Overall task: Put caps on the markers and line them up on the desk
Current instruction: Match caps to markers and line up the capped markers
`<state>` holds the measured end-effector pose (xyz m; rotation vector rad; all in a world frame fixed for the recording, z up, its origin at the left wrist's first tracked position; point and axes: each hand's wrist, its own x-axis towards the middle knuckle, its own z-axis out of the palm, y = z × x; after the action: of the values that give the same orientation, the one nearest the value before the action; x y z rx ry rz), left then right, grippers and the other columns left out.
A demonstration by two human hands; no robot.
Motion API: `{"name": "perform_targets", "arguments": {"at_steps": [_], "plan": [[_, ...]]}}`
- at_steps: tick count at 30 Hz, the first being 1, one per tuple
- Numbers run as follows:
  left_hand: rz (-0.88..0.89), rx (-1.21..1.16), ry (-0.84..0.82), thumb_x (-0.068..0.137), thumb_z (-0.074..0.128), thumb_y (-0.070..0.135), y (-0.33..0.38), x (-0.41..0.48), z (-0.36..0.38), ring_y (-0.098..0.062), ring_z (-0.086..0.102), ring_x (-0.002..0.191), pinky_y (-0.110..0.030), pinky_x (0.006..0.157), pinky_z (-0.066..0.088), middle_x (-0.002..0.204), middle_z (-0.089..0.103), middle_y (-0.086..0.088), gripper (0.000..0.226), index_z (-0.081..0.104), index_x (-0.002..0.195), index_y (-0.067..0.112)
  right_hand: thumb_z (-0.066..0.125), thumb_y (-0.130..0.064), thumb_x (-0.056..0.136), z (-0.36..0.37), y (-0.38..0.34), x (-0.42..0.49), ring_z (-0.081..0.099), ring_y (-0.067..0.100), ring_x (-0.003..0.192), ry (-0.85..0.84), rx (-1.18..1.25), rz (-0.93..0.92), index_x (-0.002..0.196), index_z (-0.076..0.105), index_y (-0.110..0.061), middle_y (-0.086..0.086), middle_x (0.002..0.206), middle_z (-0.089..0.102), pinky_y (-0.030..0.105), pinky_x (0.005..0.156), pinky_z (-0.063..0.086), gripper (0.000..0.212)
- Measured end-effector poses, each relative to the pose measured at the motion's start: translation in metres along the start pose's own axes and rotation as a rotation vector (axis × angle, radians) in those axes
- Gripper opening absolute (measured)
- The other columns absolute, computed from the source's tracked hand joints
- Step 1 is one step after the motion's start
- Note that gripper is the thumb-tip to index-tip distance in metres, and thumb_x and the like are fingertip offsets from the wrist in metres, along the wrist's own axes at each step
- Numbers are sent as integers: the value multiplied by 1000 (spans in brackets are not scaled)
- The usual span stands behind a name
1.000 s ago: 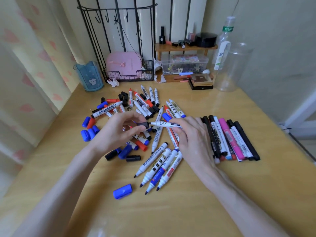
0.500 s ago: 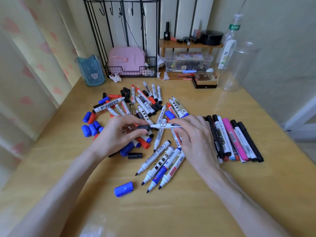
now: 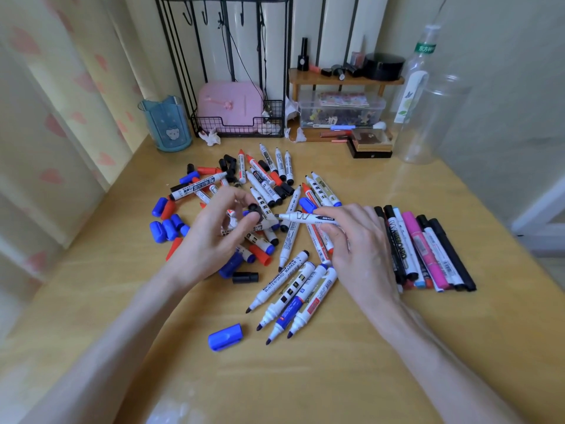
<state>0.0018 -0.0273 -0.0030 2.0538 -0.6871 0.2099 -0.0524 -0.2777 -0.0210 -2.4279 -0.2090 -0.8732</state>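
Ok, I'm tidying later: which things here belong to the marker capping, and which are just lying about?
Job: white marker in right hand, black cap in left hand, uncapped markers, loose blue cap, lined-up row.
Lying about: blue cup, pink case, clear jar, plastic box.

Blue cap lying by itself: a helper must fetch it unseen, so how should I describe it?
On the wooden desk, find the four uncapped markers pointing toward the person. The blue cap lies just left of their tips, alone on bare wood, unlike the other blue caps clustered at the pile's left.
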Motion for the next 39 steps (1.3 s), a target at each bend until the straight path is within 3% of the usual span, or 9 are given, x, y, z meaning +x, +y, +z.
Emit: {"name": "perform_targets", "arguments": {"at_steps": [3,5,9,16,23,27,32,34,39], "plan": [[-116,-207,28,103,64,20,2,2,1,-23,54,69,-48,64,45,87,55,-12,15,59,113,10,67,-8,97,1,0,-1,55,20,98,-4,-1,0,119,72,-19,-8,104,65,42,82,46,25],[-179,-332,28,101,65,15,4,2,2,-24,56,67,-43,65,50,91,60,-17,16,58,112,5,67,-8,97,1,1,-1,55,21,98,-5,5,-3,119,72,-19,-8,104,65,44,82,46,25],[-154,-342,-32,99,67,10,3,1,2,-26,64,60,-25,59,54,95,75,-3,15,58,110,5,66,-6,97,0,0,-1,55,22,98,-3,21,-7,119,72,-19,-8,104,65,44,82,47,27],[-141,-318,-73,101,63,3,2,1,2,-30,62,57,-18,58,50,94,76,4,13,55,111,3,66,-6,97,-1,-1,0,54,20,97,8,9,-3,120,72,-18,-7,103,65,41,82,45,27],[-90,-205,-129,104,61,10,-2,-1,1,-26,63,57,-39,67,61,104,74,-5,14,62,118,11,71,1,92,0,1,0,56,24,93,26,18,-61,116,75,-16,-4,100,67,40,81,45,30],[-61,-54,-121,105,61,17,-3,-2,2,-23,68,63,-28,70,58,82,74,4,20,69,122,23,71,0,92,1,2,-1,56,23,92,34,-2,-94,116,76,-15,-3,100,67,39,80,44,29],[-61,-15,-115,102,66,22,1,-3,8,-20,69,67,-42,73,60,86,76,2,21,73,122,24,71,-1,93,2,-2,-2,56,20,94,0,12,-105,118,76,-17,-4,101,67,41,83,46,30],[-63,-1,-108,101,65,29,2,-4,9,-19,67,65,-44,72,58,79,75,1,23,74,122,23,71,-3,94,0,-3,-2,56,19,95,-26,26,-118,119,75,-16,-4,101,67,39,83,47,29],[-21,76,-46,98,63,37,7,-7,10,-18,65,66,-41,68,57,76,74,3,28,77,117,21,73,3,91,0,-6,-4,57,14,94,-37,71,-122,120,76,-14,-3,101,69,26,82,49,33]]}}
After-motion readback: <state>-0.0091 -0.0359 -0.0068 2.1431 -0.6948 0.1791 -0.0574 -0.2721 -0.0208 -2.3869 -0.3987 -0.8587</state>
